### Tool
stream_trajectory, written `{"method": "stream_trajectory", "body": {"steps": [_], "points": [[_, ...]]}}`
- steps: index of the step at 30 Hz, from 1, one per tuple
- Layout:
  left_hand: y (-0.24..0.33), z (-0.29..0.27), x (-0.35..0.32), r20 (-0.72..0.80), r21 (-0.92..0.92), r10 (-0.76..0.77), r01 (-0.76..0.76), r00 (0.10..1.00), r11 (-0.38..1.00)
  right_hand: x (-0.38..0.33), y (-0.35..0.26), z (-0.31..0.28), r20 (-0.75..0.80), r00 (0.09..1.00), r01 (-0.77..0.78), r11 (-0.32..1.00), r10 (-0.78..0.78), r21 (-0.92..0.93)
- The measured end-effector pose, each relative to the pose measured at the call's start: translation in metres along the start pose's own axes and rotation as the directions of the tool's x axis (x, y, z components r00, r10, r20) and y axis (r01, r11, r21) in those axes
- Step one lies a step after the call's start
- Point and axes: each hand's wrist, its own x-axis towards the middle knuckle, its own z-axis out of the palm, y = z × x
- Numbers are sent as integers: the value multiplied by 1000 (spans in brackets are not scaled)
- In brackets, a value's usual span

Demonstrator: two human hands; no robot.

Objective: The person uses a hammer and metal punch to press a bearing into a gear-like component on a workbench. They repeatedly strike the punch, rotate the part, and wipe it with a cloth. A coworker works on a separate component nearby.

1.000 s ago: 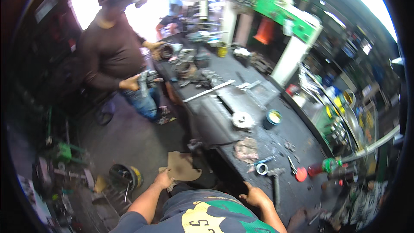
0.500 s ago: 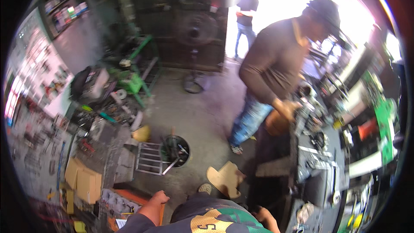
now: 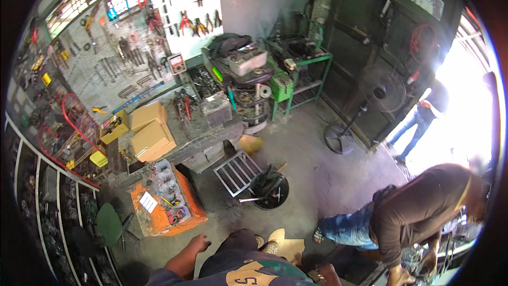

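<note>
My left hand [image 3: 198,243] hangs out to the side near the lower edge, its fingers loosely curled in with nothing visible in them. It is nearest to an orange cabinet [image 3: 196,209], without touching it. On that top are a grey divided tray [image 3: 168,184] of small parts and a white paper [image 3: 148,202]. Low at the lower edge, my right hand [image 3: 328,274] is beside my body; its fingers are too dark and cut off to read. A flattened piece of cardboard [image 3: 292,250] lies on the floor by my shoes.
A co-worker [image 3: 423,212] bends over a cluttered bench at the lower right. Ahead on the floor stand a black bucket [image 3: 276,197] and a metal grating [image 3: 237,173]. Cardboard boxes [image 3: 152,140] rest on the left workbench. A standing fan [image 3: 380,93] is by the dark door.
My view has swung left, bringing the tool wall and orange cabinet further in. The co-worker now appears lower right and bends further over the bench. My hands remain low at my sides.
</note>
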Motion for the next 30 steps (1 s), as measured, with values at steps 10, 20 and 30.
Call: {"method": "stream_trajectory", "body": {"steps": [10, 20, 30], "points": [[-107, -2, -38, 482, 150, -219, 166, 849, 975, 80, -46, -36, 365, 828, -549, 482, 425, 683], [-70, -218, 158, 25, -79, 29, -26, 999, 997, 166, -199, -206, 256, 928, -373, 652, 272, 660], [-92, -400, 241, -326, -151, 35, -88, 945, 985, 240, -319, -434, -129, 965, -73, 704, 229, 706]]}}
